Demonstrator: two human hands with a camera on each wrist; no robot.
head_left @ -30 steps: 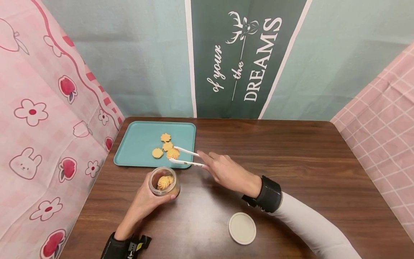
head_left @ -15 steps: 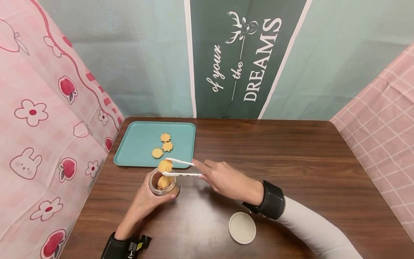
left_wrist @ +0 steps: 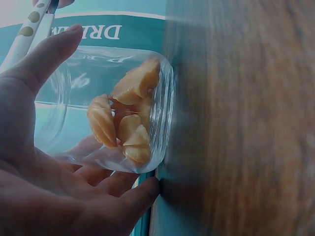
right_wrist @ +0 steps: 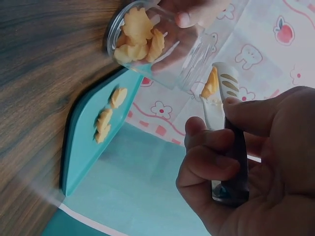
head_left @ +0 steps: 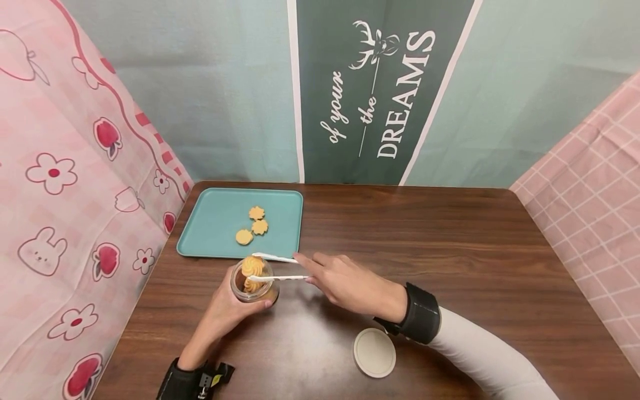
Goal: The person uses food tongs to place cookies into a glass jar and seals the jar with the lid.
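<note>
My left hand [head_left: 225, 305] grips a clear glass jar [left_wrist: 78, 73] standing on the table, fingers and thumb around its side. Several swirled cookies [left_wrist: 135, 83] lie at the jar's bottom. My right hand [head_left: 347, 283] holds white tongs [head_left: 277, 278], fingers curled round the handle in the right wrist view. Between the tong tips a cookie [right_wrist: 210, 82] is pinched, just over the jar's mouth. Beyond the jar, a teal tray [head_left: 210, 222] carries three cookies [head_left: 259, 226] near its middle right.
A round cream-coloured lid [head_left: 374, 353] lies on the wooden table [head_left: 425, 239], nearer the front and right of the jar. Printed cloths hang at the back and both sides, with a pink one [head_left: 75, 233] on the left.
The tongs have lifted a cookie off the tray and carried it toward the front left, over the jar's mouth. My left hand and the jar have stayed in place.
</note>
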